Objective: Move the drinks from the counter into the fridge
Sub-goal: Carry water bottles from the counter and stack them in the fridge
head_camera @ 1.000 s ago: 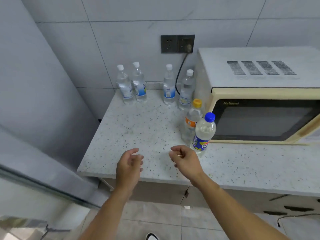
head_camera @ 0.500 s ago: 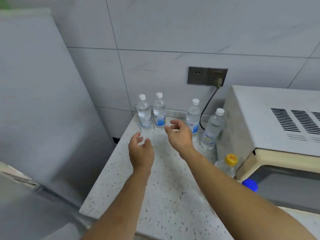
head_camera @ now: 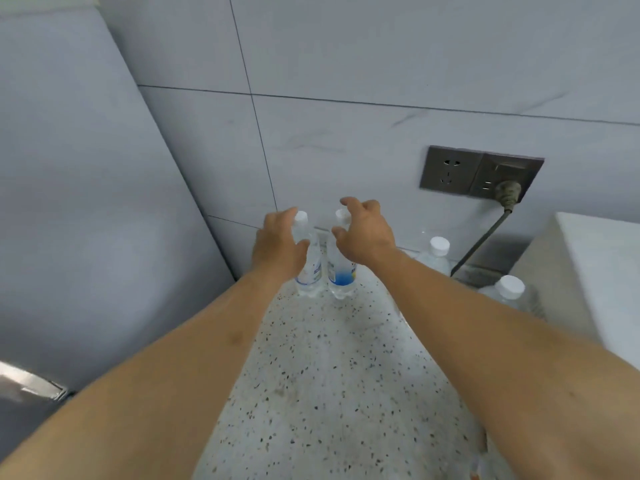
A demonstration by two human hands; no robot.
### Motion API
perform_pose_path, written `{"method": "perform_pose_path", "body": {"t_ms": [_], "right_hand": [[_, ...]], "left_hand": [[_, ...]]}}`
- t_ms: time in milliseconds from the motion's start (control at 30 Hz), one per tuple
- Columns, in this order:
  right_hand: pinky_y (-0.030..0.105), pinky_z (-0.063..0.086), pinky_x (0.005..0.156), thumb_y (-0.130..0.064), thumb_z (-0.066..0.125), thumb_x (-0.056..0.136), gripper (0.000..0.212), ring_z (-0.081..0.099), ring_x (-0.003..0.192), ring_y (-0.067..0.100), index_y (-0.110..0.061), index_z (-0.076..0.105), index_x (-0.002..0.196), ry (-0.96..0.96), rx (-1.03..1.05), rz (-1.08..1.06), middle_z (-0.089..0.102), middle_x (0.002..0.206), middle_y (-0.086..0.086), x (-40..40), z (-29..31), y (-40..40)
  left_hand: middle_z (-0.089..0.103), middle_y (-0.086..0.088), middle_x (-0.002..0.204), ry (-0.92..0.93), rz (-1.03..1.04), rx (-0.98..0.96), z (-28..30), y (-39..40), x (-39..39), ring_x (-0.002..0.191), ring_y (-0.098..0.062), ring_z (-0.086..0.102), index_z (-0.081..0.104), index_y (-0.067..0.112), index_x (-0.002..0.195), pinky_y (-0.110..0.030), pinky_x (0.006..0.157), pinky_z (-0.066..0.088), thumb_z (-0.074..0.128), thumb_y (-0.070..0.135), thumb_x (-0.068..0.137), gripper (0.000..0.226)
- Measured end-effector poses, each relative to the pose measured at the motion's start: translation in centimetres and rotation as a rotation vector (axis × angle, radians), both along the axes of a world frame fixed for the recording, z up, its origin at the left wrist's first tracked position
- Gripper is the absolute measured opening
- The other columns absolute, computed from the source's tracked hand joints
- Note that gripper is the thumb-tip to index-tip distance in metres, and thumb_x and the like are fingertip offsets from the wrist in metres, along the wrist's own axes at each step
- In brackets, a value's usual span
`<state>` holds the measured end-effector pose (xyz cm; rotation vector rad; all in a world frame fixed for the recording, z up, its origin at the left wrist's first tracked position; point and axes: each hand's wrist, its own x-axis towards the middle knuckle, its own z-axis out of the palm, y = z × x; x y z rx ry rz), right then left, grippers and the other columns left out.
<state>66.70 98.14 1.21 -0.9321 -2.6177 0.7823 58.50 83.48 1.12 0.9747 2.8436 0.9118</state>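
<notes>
Now both arms reach across the speckled counter (head_camera: 329, 393) toward its far-left corner, where two clear bottles stand upright, touching or nearly so, against the tiled wall. The left hand (head_camera: 277, 249) wraps the left bottle (head_camera: 309, 268) from its left side, thumb across the front below the white cap, though how firmly it grips I cannot tell. The right hand (head_camera: 363, 237) hovers at the neck of the right bottle (head_camera: 341, 275), the one with the blue label, its fingers spread and curved, not closed on it. Two more white-capped bottles (head_camera: 437, 254) stand farther right along the back edge, beside the pale microwave (head_camera: 595, 278) at the counter's right side. A grey socket (head_camera: 481, 174) with a plugged-in cord sits on the wall above them. The fridge (head_camera: 86, 220), grey, stands just left of the counter.
</notes>
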Motion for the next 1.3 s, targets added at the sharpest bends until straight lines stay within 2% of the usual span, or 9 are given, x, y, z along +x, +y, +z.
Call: {"method": "perform_pose_path", "body": {"t_ms": [167,267,367,467,567,733,867,1033,1300], "right_hand": [[0.04,0.047,0.09,-0.035,0.049,0.1,0.043,0.052,0.118,0.033,-0.028,0.044,0.142,-0.071,0.106,0.07,0.043,0.137,0.01,-1.1,-0.8,0.9],[0.038,0.045,0.08,-0.049,0.05,0.097,0.04,0.055,0.11,0.031,-0.024,0.054,0.128,-0.163,0.197,0.087,0.048,0.127,0.008,-1.1,-0.7,0.8],[0.037,0.045,0.07,-0.054,0.044,0.098,0.045,0.058,0.096,0.03,-0.02,0.05,0.126,-0.263,0.251,0.09,0.054,0.119,0.009,0.0,-1.0,0.5],[0.035,0.041,0.057,-0.052,0.041,0.1,0.041,0.054,0.077,0.026,-0.018,0.043,0.123,-0.277,0.287,0.07,0.058,0.1,0.008,1.6,-1.4,-0.5],[0.033,0.039,0.055,-0.05,0.042,0.099,0.039,0.053,0.074,0.025,-0.018,0.042,0.12,-0.278,0.311,0.069,0.06,0.097,0.008,3.4,-1.9,-2.1],[0.032,0.038,0.062,-0.044,0.052,0.095,0.041,0.061,0.085,0.028,-0.018,0.042,0.125,-0.201,0.214,0.009,0.063,0.105,0.008,7.8,-3.5,-6.6],[0.029,0.034,0.06,-0.04,0.064,0.088,0.033,0.048,0.072,0.02,-0.021,0.041,0.102,-0.094,0.101,-0.06,0.059,0.097,0.003,12.9,-6.1,-11.4],[0.032,0.047,0.059,-0.035,0.068,0.081,0.033,0.053,0.069,0.021,-0.025,0.037,0.088,-0.066,0.001,-0.167,0.055,0.088,-0.004,19.3,-9.7,-17.4],[0.026,0.03,0.052,-0.015,0.076,0.071,0.039,0.043,0.057,0.023,-0.02,0.039,0.081,0.141,-0.017,-0.22,0.051,0.072,-0.003,26.2,-11.1,-25.5]], "left_hand": [[0.034,-0.003,0.155,0.107,-0.162,-0.145,-0.5,1.0,-1.6,0.134,-0.03,0.04,0.034,0.018,0.151,-0.042,0.109,0.037,0.058,0.019,0.097,0.058],[0.048,-0.005,0.14,0.113,-0.17,-0.078,-0.5,0.9,-1.7,0.12,-0.028,0.052,0.048,0.018,0.141,-0.04,0.1,0.044,0.062,0.019,0.095,0.048],[0.055,-0.005,0.124,0.044,-0.156,-0.041,-0.7,0.2,-0.8,0.102,-0.025,0.057,0.058,0.018,0.125,-0.035,0.086,0.047,0.065,0.018,0.092,0.033],[0.045,0.002,0.118,-0.067,-0.061,0.035,-2.5,-1.4,2.1,0.09,-0.015,0.05,0.06,0.021,0.112,-0.028,0.078,0.04,0.066,0.019,0.091,0.022],[0.035,0.006,0.108,-0.159,0.1,0.181,-4.4,-3.7,5.1,0.085,-0.015,0.051,0.061,0.025,0.102,-0.027,0.076,0.043,0.069,0.017,0.089,0.017],[0.041,-0.003,0.114,-0.348,0.269,0.187,-6.5,-8.4,9.9,0.074,-0.011,0.051,0.061,0.022,0.089,-0.03,0.066,0.055,0.063,0.006,0.086,0.017],[0.04,-0.002,0.108,-0.393,0.285,0.243,-7.4,-11.9,14.8,0.074,-0.017,0.056,0.054,0.027,0.079,-0.035,0.066,0.057,0.059,0.002,0.085,0.026],[0.042,0.003,0.101,-0.422,0.229,0.312,-9.1,-17.3,21.5,0.077,-0.007,0.056,0.051,0.034,0.075,-0.008,0.057,0.042,0.069,0.004,0.082,0.036],[0.044,0.004,0.105,-0.391,0.115,0.294,-8.9,-24.6,25.0,0.079,-0.006,0.059,0.054,0.031,0.08,-0.007,0.061,0.045,0.073,0.003,0.082,0.034]]}}
